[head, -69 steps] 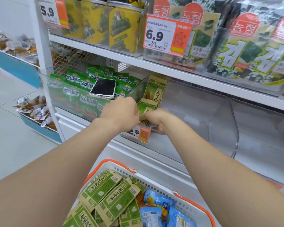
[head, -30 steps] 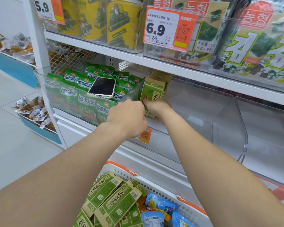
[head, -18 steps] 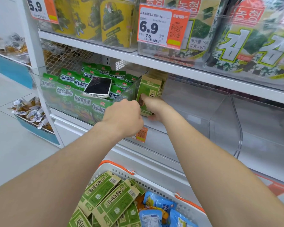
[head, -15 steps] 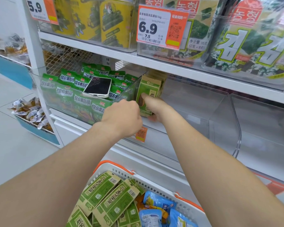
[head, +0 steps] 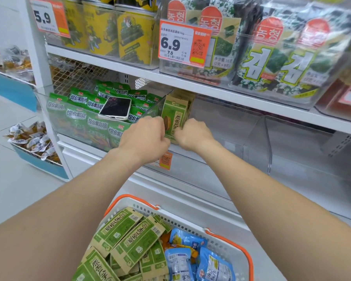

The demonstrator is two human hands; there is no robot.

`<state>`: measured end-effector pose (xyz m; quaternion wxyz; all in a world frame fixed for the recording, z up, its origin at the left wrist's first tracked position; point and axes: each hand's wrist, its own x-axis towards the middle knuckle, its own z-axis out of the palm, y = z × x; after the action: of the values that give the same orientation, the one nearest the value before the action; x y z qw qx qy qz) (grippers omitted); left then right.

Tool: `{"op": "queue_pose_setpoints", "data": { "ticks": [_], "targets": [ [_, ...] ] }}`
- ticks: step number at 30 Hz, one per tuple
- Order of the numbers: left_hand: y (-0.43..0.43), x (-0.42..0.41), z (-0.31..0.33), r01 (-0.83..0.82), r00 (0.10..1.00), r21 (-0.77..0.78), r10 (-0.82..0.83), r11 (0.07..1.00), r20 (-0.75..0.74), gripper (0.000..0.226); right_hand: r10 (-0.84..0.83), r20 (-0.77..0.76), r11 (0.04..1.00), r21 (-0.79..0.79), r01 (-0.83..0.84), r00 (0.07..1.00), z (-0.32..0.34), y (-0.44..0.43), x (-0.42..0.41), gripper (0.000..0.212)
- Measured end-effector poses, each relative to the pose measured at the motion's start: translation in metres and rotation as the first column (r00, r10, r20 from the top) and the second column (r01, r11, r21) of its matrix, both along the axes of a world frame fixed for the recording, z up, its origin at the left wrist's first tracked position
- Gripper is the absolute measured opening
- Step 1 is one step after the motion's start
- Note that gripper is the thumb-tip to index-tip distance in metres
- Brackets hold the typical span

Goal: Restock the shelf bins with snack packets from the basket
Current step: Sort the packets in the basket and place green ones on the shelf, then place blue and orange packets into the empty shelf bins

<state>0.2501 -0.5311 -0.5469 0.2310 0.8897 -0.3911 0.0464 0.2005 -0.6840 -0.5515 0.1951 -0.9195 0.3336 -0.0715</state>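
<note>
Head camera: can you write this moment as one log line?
step: standing packets upright | left hand: at green-tan packets | right hand: at packets | bin: mostly bare | basket: still stocked

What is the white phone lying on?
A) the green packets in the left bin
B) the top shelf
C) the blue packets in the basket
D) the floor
A: the phone lies flat on the green packets in the clear left bin, just left of the two hands.
</note>
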Motion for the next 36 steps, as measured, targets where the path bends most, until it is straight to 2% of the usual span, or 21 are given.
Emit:
{"op": "queue_pose_setpoints", "data": {
  "ticks": [3, 6, 9, 12, 15, 17, 20, 25, 30, 33, 36],
  "targets": [
    [0.003, -0.011, 0.009, -0.019, 0.998, 0.0, 0.019, 1.0, -0.068, 0.023, 0.159, 0.027, 0.961, -0.234, -0.149, 0.987, 0.019, 0.025, -0.044, 0.015],
    [0.01, -0.027, 0.015, 0.1, 0.979, 0.173, -0.066, 0.98, -0.191, 0.042, 0.254, -0.066, 0.909, -0.325, -0.261, 0.965, 0.043, 0.05, -0.087, 0.018],
    [0.011, -0.049, 0.006, 0.288, 0.932, 0.42, -0.151, 0.861, -0.328, 0.032, 0.308, -0.289, 0.896, -0.231, -0.378, 0.906, 0.053, 0.066, -0.126, 0.028],
    [0.005, -0.077, -0.014, 0.427, 0.868, 0.581, -0.133, 0.693, -0.478, 0.023, 0.357, -0.567, 0.891, -0.031, -0.453, 0.742, 0.038, 0.073, -0.162, 0.021],
    [-0.005, -0.105, -0.031, 0.487, 0.867, 0.688, -0.201, 0.537, -0.457, 0.025, 0.358, -0.739, 0.882, 0.067, -0.466, 0.571, -0.002, 0.066, -0.189, 0.017],
    [-0.012, -0.12, -0.04, 0.496, 0.868, 0.716, -0.286, 0.491, -0.406, 0.027, 0.352, -0.796, 0.865, 0.076, -0.496, 0.492, -0.038, 0.056, -0.201, 0.013],
    [-0.024, -0.132, -0.061, 0.507, 0.857, 0.731, -0.358, 0.456, -0.37, 0.036, 0.359, -0.828, 0.831, 0.072, -0.552, 0.432, -0.088, 0.045, -0.214, 0.029],
    [-0.031, -0.135, -0.09, 0.458, 0.873, 0.79, -0.373, 0.409, -0.313, 0.037, 0.474, -0.808, 0.708, 0.115, -0.697, 0.349, -0.15, 0.058, -0.218, 0.035],
    [-0.034, -0.131, -0.107, 0.426, 0.89, 0.82, -0.341, 0.381, -0.303, 0.041, 0.643, -0.644, 0.725, 0.339, -0.6, 0.413, -0.196, 0.075, -0.207, 0.088],
    [-0.036, -0.126, -0.109, 0.422, 0.892, 0.816, -0.341, 0.394, -0.297, 0.037, 0.663, -0.638, 0.713, 0.38, -0.589, 0.392, -0.207, 0.078, -0.198, 0.096],
    [-0.035, -0.121, -0.112, 0.41, 0.897, 0.819, -0.337, 0.401, -0.285, 0.031, 0.678, -0.59, 0.72, 0.412, -0.559, 0.438, -0.214, 0.08, -0.194, 0.094]
  ]
}}
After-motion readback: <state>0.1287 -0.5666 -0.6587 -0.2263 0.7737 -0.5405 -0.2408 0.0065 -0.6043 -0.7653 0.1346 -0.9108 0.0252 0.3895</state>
